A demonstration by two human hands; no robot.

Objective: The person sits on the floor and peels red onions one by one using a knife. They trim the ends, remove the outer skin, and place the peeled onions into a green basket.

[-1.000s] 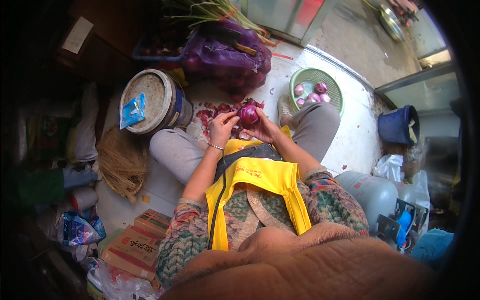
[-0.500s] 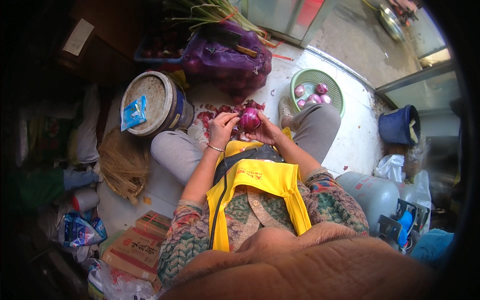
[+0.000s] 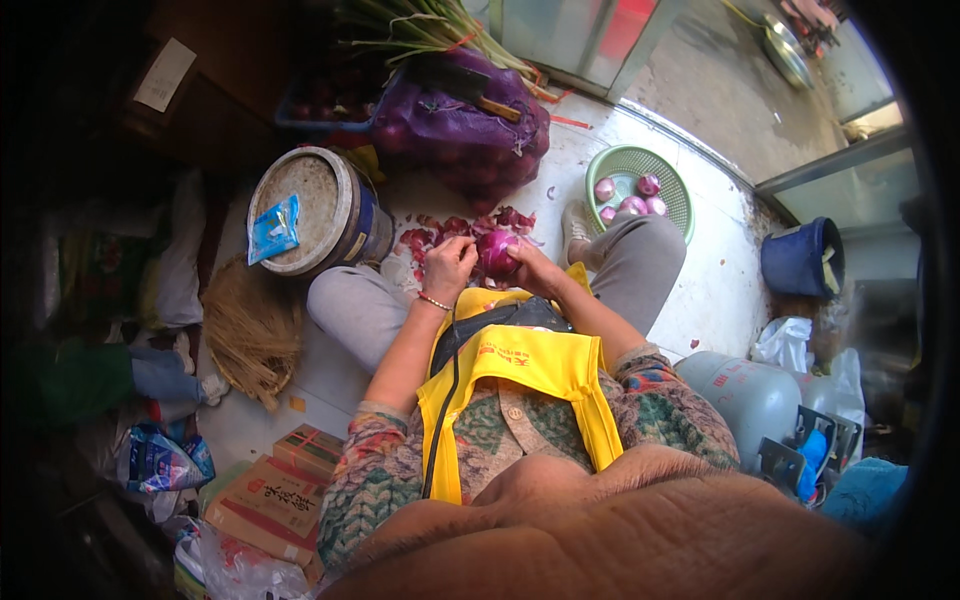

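Observation:
Above my lap, my right hand [image 3: 537, 272] is closed round a purple-red onion [image 3: 496, 254], its fingers along the right side. My left hand [image 3: 449, 266] is at the onion's left side, thumb and fingertips pinched together. What they pinch, if anything, is too small to make out. Dark red onion skins [image 3: 437, 232] lie scattered on the floor just beyond my hands. A green plastic basket [image 3: 683, 190] near my right knee holds several peeled onions [image 3: 632, 206].
A purple mesh sack [image 3: 440, 120] of onions stands ahead, with a cleaver [image 3: 497, 108] and long green stalks on top. Left are a lidded bucket [image 3: 335, 240], a straw broom head [image 3: 250, 330], cardboard boxes [image 3: 265, 495] and a jeans-clad leg [image 3: 160, 373]. Right stand a gas cylinder [image 3: 740, 395] and blue bucket [image 3: 790, 260].
The onion has turned a little in my hands, and my right thumb now lies across its side. The whole view has shifted slightly. At the left, the jeans-clad leg has moved nearer me.

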